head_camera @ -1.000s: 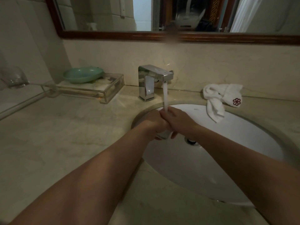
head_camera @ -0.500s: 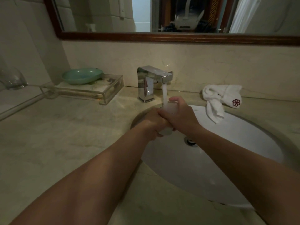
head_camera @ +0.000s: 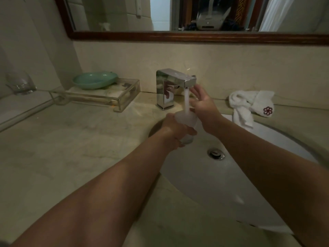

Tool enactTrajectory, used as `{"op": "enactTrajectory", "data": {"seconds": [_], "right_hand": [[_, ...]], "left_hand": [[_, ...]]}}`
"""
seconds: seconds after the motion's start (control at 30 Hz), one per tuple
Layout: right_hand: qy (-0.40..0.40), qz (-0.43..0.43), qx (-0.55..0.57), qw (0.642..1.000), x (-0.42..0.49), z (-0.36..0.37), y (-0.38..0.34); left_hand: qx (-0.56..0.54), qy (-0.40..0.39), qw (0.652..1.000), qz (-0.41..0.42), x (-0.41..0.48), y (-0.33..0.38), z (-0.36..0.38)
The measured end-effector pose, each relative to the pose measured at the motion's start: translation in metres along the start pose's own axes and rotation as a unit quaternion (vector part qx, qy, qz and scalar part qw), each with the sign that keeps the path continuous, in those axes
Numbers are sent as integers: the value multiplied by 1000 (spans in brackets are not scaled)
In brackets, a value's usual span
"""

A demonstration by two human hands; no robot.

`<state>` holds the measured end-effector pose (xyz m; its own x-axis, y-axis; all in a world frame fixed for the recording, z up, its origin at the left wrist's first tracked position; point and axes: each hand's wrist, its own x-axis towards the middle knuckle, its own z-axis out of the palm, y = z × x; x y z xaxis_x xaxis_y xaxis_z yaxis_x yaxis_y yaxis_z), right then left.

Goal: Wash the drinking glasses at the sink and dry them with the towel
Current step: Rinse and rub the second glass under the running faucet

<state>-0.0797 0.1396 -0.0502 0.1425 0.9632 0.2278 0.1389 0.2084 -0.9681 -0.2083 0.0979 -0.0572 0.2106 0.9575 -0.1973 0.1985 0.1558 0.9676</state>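
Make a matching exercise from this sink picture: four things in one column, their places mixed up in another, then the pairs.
1 clear drinking glass
2 white towel with red flower
3 pale green oval dish
4 square chrome tap

a on the clear plastic tray
b in the grip of the left hand, under the water
c one end over the white basin
d behind the basin

Pairs: 1-b, 2-c, 3-a, 4-d.

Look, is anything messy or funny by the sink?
The white towel lies bunched on the counter, with one end drooping over the edge of the sink into the basin. Nothing looks spilled or broken.
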Motion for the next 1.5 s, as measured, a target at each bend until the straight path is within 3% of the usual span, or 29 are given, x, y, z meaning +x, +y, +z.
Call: {"op": "enactTrajectory", "data": {"seconds": [0.1,0.33,0.43,0.57,0.7,0.83,0.97,1.1,1.23,1.33,1.4,1.5], "right_hand": [[-19,5,51,999,4,10,-4],[26,17,164,986,21,16,-12],[12,30,160,987,16,11,-15],[-30,35,53,998,6,-1,-23],[-61,46,-86,993,-17,-23,-38],[-80,96,-395,910,-69,-19,-36],[-15,196,-292,936,-107,-24,-30],[9,212,-326,921,-113,-33,-24],[-22,308,-255,916,-117,-38,-26],[16,342,-149,928,-114,-56,-28],[59,330,-94,937,-112,-66,-29],[18,258,-208,943,-112,-63,-23]], "left_hand": [[11,8,1000,10,2,-1,-1],[-43,14,999,-6,2,0,0],[-48,12,999,-2,3,-2,1],[-30,12,999,-11,2,-1,1],[84,-34,995,29,-6,-1,3],[164,-72,982,62,-15,-4,11],[243,-104,958,114,-25,-6,25],[278,-101,943,154,-34,-2,32],[285,-158,938,115,-40,-5,31],[246,-153,954,83,-37,-8,33],[218,-149,963,53,-33,-8,32],[248,-192,949,15,-29,-10,25]]}}
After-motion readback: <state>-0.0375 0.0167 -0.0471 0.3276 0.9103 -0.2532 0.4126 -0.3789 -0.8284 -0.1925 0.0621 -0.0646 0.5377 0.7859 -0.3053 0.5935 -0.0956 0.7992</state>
